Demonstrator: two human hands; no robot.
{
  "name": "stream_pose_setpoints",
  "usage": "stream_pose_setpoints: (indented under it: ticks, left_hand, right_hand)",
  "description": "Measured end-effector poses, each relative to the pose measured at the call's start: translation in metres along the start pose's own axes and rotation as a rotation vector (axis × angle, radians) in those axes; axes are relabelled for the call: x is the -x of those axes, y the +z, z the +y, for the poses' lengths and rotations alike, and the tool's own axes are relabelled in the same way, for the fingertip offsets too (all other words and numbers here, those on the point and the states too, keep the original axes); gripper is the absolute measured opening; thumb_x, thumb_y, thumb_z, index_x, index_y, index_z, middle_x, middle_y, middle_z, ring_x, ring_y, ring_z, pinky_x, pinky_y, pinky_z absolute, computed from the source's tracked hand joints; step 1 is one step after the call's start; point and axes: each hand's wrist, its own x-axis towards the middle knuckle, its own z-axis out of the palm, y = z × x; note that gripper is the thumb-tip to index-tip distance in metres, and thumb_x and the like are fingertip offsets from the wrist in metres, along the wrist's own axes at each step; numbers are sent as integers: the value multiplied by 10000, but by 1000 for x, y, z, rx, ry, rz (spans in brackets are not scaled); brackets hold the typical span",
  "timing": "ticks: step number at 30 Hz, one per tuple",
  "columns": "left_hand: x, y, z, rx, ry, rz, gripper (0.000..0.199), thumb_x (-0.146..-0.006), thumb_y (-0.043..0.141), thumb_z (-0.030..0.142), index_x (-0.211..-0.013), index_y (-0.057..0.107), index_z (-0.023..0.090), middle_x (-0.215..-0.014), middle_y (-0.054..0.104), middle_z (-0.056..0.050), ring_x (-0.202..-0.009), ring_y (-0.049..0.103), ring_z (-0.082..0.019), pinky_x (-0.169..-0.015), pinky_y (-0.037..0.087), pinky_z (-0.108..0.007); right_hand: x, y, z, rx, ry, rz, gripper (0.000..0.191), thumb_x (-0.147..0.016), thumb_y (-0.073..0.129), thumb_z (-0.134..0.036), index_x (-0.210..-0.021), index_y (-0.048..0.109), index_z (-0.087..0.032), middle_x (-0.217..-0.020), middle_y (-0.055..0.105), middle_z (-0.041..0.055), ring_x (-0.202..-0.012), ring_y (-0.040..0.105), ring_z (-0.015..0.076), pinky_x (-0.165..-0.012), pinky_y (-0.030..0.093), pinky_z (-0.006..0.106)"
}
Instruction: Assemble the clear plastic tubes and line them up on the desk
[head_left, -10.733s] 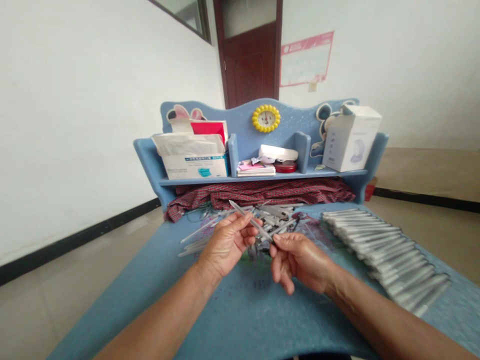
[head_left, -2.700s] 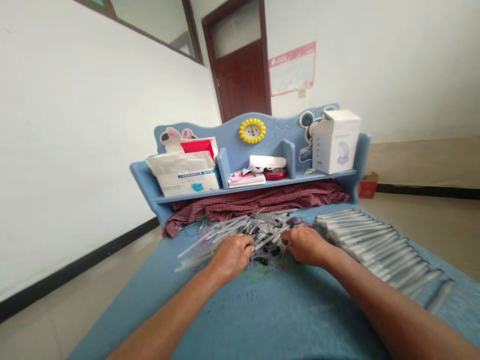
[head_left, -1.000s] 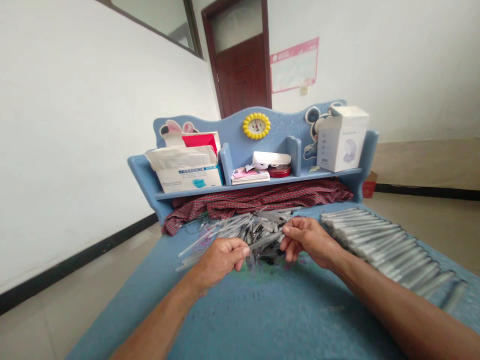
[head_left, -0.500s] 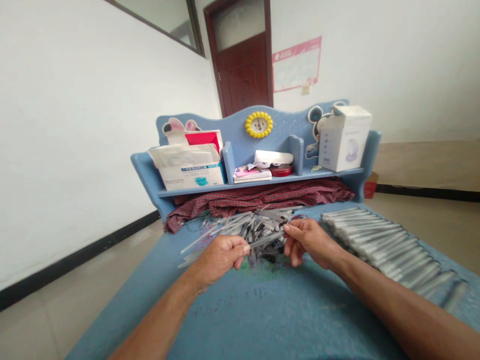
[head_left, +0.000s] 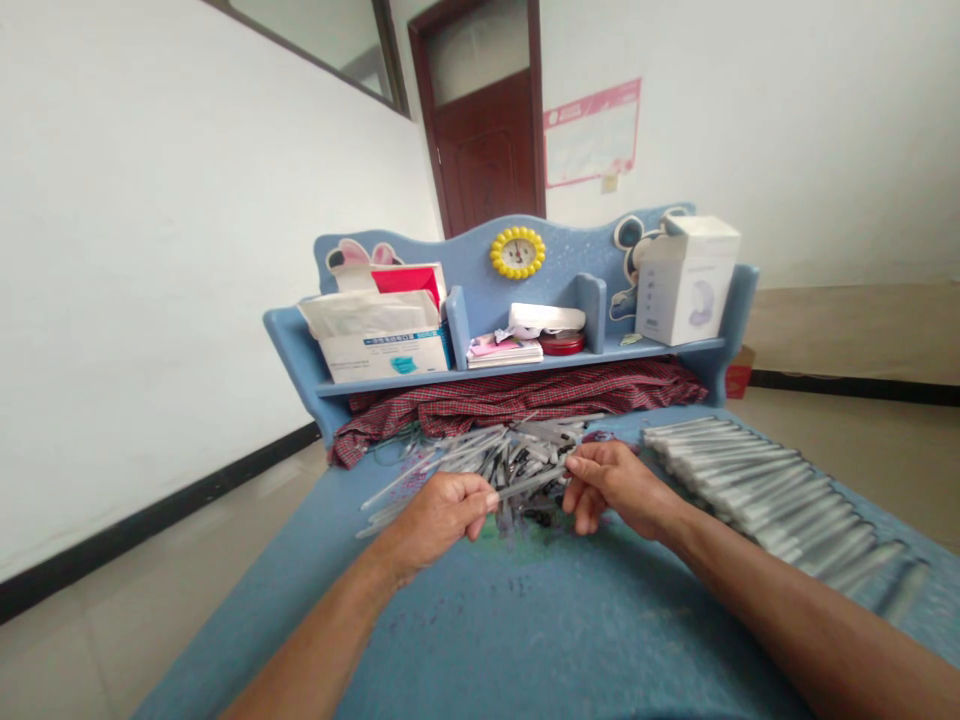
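Note:
Between my two hands stretches a slim translucent pen barrel (head_left: 531, 486), held nearly level just above the desk. My left hand (head_left: 450, 510) pinches its left end between thumb and fingers. The other end is gripped by my right hand (head_left: 609, 485), its lower fingers curled under. Behind the barrel spreads a heap of loose pen parts (head_left: 517, 450), with clear tubes and dark caps mixed together. To the right, many assembled-looking pens (head_left: 757, 490) lie side by side in a long row, partly behind my right forearm.
The blue desk (head_left: 510, 640) carries a raised shelf (head_left: 615, 352) at the back. On it stand a mask box (head_left: 382, 345), a white carton (head_left: 686, 285), papers and a red round tin (head_left: 562, 344). A plaid cloth (head_left: 525, 390) is bunched beneath the shelf.
Both hands keep nearly the same place and the same hold on the pen barrel. The view has shifted very slightly.

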Motion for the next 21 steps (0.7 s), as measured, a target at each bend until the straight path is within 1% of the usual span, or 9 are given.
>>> stream_pose_setpoints:
  ticks: [3,5,8,10,12,16,21]
  left_hand:
    - [0,-1,-2,-6,11,-9,323,-785,432,387,-576,502,151,-479,455,58,-429,327,-62,-464,245,-198]
    - [-1,-2,-3,-12,14,-12,316,-789,432,380,-590,513,148,-479,461,56,-425,325,-61,-459,240,-198]
    - [-2,-1,-4,-11,9,-7,302,-790,432,375,-620,533,146,-478,471,55,-416,319,-60,-452,233,-199]
    - [-2,-1,-4,-7,5,-10,301,-786,436,374,-621,539,145,-475,475,52,-412,319,-60,-448,232,-199]
    - [-2,0,-3,-1,0,-15,301,-781,441,378,-632,551,141,-471,478,49,-410,323,-61,-443,231,-199]
    - [-1,-1,-2,24,-17,-25,315,-770,449,404,-683,586,133,-463,479,46,-403,319,-62,-430,223,-197]
    - [1,-3,-1,106,-65,-75,304,-747,471,414,-697,575,133,-443,475,48,-377,299,-57,-407,201,-190]
  right_hand:
    - [0,0,0,-37,-13,-23,269,-758,566,-393,-775,450,-150,-612,652,43,-441,615,147,-385,455,209]
    - [1,1,-1,-23,6,-17,271,-759,566,-400,-796,458,-154,-612,650,38,-449,617,150,-381,458,212]
    - [2,3,-2,47,59,47,335,-807,456,-487,-777,462,-153,-542,629,38,-370,580,147,-314,416,204]
    - [2,4,-2,74,73,68,351,-825,410,-492,-754,459,-152,-490,610,34,-314,544,142,-275,375,194]
    - [1,4,-1,53,55,48,305,-818,441,-450,-750,455,-153,-497,614,29,-313,542,140,-278,376,192]
    - [2,2,-1,-15,22,5,248,-790,505,-392,-747,437,-157,-555,638,38,-396,594,150,-353,438,211]
    - [4,1,-3,-71,-3,-29,235,-721,599,-298,-829,446,-155,-654,667,52,-484,630,162,-433,479,242]
